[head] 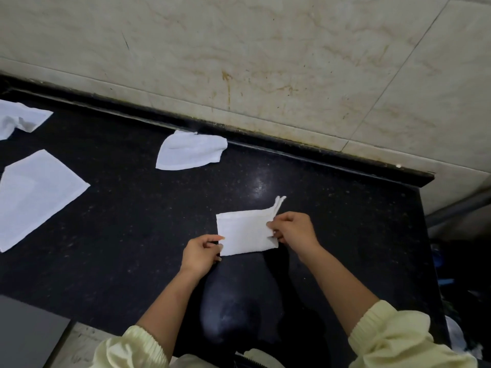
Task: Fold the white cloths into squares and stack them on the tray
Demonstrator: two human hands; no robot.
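Observation:
A folded white cloth (245, 231) lies on the black counter (132, 213) in front of me. My left hand (201, 252) pinches its lower left corner. My right hand (292, 229) pinches its right edge, where two loose corners stick up. Three more white cloths lie unfolded: a crumpled cloth (190, 151) by the back ledge, a flat cloth (34, 193) at the left, and a rumpled cloth (18, 118) at the far left edge. A grey flat surface (24, 333) shows at the bottom left; I cannot tell whether it is the tray.
A beige marble wall (265, 54) rises behind the counter's raised back ledge (318, 152). The counter ends at the right, where dark clutter (457, 274) sits below. Pale yellow sleeves (398, 338) cover my forearms.

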